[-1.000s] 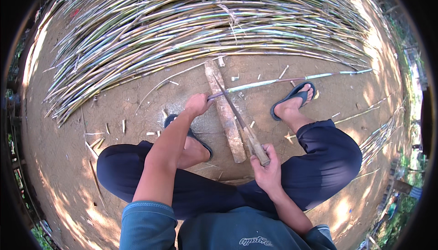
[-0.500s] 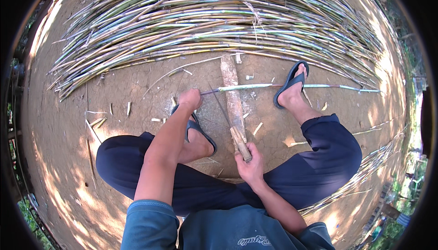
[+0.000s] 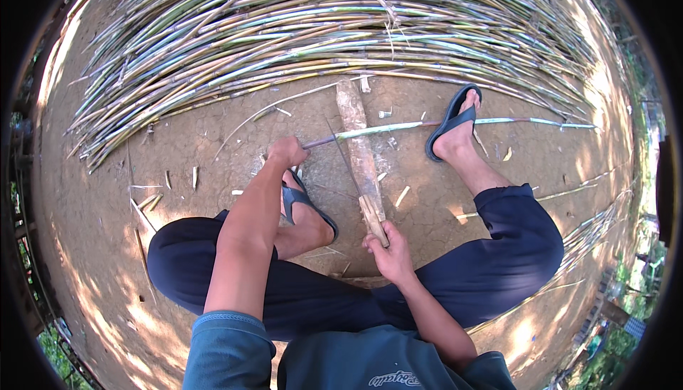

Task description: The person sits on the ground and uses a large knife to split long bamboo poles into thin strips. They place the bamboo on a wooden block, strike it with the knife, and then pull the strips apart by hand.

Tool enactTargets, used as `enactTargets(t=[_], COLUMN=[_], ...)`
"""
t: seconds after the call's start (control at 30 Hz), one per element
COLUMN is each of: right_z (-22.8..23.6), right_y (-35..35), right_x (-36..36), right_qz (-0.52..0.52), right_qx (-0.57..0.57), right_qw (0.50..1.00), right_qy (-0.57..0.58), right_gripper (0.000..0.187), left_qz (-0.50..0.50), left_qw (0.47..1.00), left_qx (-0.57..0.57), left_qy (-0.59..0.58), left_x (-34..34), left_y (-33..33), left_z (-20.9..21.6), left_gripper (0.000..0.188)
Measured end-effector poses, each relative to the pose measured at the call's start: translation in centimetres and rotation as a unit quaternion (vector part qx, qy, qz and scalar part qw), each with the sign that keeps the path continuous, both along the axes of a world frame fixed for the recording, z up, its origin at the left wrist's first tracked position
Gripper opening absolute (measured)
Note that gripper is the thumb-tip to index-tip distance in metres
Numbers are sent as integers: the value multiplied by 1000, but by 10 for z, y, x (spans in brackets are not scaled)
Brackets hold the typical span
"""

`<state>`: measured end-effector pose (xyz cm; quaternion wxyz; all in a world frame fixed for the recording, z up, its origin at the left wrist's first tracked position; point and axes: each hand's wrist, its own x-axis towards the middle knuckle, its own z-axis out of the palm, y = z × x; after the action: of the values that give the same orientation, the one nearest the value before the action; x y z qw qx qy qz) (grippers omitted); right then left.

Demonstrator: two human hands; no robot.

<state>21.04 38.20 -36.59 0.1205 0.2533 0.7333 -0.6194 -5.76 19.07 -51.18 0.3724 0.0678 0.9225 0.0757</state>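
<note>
My left hand (image 3: 288, 151) is closed around the left end of a long thin cane stalk (image 3: 398, 127), greenish white with darker stretches. The stalk lies across a short log (image 3: 353, 116) on the ground and runs right, passing by my right foot. In my right hand (image 3: 390, 250) is the wooden handle of a knife (image 3: 371, 214). Its thin dark blade points away from me and up to the left, its upper part beside the stalk just left of the log. Whether blade and stalk touch, I cannot tell.
A wide heap of long cane stalks (image 3: 306, 27) lies across the far side. Short cut pieces (image 3: 195, 177) are scattered over the bare earth. My sandalled feet (image 3: 455, 130) stand either side of the log. More thin stalks (image 3: 587, 237) lie at the right.
My left hand has shifted slightly left with the stalk's end. The knife stays in my right hand, which has moved very little. The whole view has shifted slightly.
</note>
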Motion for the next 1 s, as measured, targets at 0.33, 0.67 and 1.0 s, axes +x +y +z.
enactTargets(t=[0.33, 0.67, 1.0], right_z=[3, -22, -45], right_y=[-6, -7, -9], right_x=[-7, -6, -18], right_qz=[29, 19, 62], right_qx=[62, -2, 129], right_qw=[998, 998, 976], right_qy=[6, -58, -166], right_gripper=[14, 22, 29], left_qz=[-24, -41, -15], left_qw=[995, 988, 993], left_qx=[93, 141, 28], left_qy=[-8, 42, 118], left_x=[4, 21, 28], left_y=[31, 34, 51], left_z=[-3, -29, -1], left_gripper=[41, 31, 24])
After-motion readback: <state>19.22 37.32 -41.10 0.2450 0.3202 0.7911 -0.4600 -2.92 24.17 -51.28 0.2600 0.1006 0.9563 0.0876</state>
